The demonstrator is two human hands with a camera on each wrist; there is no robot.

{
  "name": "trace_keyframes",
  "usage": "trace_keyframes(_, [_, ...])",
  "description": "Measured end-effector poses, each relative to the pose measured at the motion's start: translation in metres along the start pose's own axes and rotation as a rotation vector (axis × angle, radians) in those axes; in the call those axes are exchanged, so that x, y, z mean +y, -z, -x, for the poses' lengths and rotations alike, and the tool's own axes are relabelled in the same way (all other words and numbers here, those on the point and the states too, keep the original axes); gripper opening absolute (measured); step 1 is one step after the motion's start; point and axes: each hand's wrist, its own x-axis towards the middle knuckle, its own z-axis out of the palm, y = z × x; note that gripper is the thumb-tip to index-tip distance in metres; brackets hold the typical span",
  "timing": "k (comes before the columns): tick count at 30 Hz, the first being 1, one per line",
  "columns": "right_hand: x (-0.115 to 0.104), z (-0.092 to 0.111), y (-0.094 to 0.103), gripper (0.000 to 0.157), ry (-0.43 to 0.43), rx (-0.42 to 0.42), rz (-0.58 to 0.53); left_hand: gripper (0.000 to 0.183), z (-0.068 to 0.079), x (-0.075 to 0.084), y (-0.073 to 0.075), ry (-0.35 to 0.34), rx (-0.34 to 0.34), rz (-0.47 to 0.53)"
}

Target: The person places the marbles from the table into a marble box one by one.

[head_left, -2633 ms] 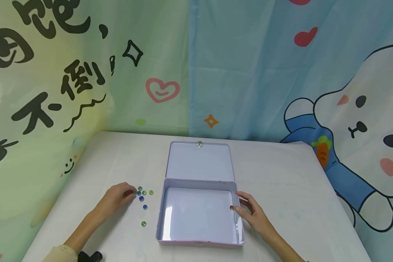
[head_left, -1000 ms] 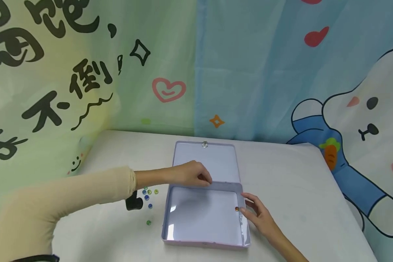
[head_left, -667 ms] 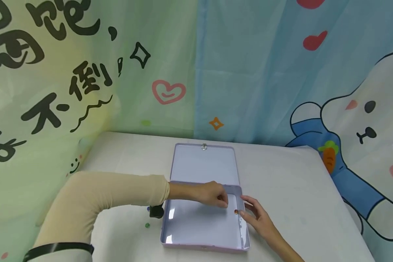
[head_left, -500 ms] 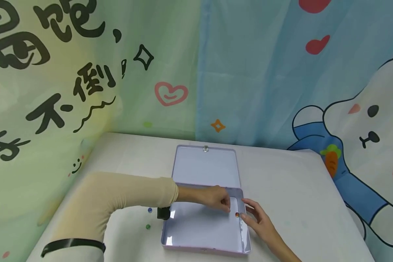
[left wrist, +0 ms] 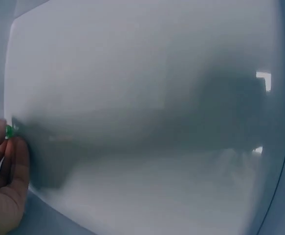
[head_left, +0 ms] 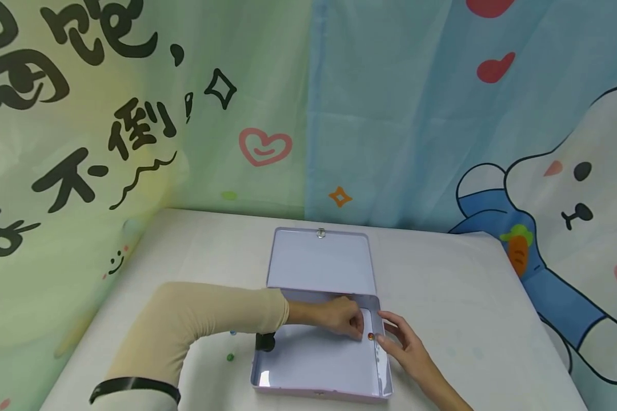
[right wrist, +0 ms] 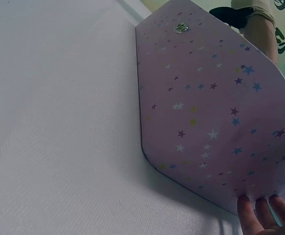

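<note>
A lidded box [head_left: 298, 393], pale lilac inside with a star pattern outside, lies open on the white table. My left hand [head_left: 343, 317] reaches into it, down near the right side. Between its thumb and fingers it pinches a green glass marble [left wrist: 9, 131], which the head view hides. My right hand [head_left: 406, 345] holds the box's right wall, thumb over the rim and fingertips [right wrist: 248, 215] against the outside. An orange marble [head_left: 371, 337] rests inside the box, right by the right thumb tip.
Left of the box a green marble [head_left: 230, 357] lies on the table [head_left: 442, 274], with a blue marble [head_left: 233, 333] partly under the sleeve [head_left: 226, 311]. The box lid [head_left: 321, 260] is folded back behind. A printed curtain [head_left: 380, 114] hangs beyond the table.
My left hand has come from the marbles on the left, over the box, then down inside toward its right wall. The right hand and orange marble have stayed in place.
</note>
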Motion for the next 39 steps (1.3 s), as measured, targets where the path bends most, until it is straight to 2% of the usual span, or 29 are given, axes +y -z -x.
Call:
trace_keyframes(10, [-0.002,0.001,-0.003,0.049,-0.009,0.002,0.009,0.007,-0.001,-0.005,-0.008,0.028,0.046,0.006])
trace_keyframes(17, [0.001,0.001,-0.003,0.048,0.009,-0.004,-0.001,0.007,-0.002,-0.007,-0.013,-0.001,0.082,-0.014])
trace_keyframes(20, [0.002,0.001,-0.002,0.048,0.015,-0.007,-0.008,0.015,-0.002,-0.006,-0.014,-0.008,0.079,-0.042])
trace_keyframes(23, [0.003,0.001,-0.003,0.048,0.036,-0.011,-0.018,0.029,0.000,-0.002,-0.011,-0.022,0.060,-0.124])
trace_keyframes(26, [0.004,0.002,-0.003,0.048,0.054,-0.011,-0.027,0.039,0.008,0.007,0.000,-0.056,0.028,-0.216])
trace_keyframes(31, [0.006,0.000,-0.001,0.048,0.039,-0.007,-0.018,0.037,0.034,0.028,0.034,-0.100,0.000,-0.279])
trace_keyframes(34, [0.006,-0.001,-0.001,0.049,0.036,-0.022,-0.033,0.035,0.055,0.041,0.055,-0.113,0.049,-0.267])
trace_keyframes(36, [0.005,-0.002,0.000,0.049,0.034,-0.038,-0.050,0.034,0.072,0.047,0.068,-0.119,0.106,-0.228])
trace_keyframes(39, [0.004,-0.001,0.001,0.049,0.046,-0.045,-0.041,0.032,0.097,0.049,0.081,-0.115,0.201,-0.148])
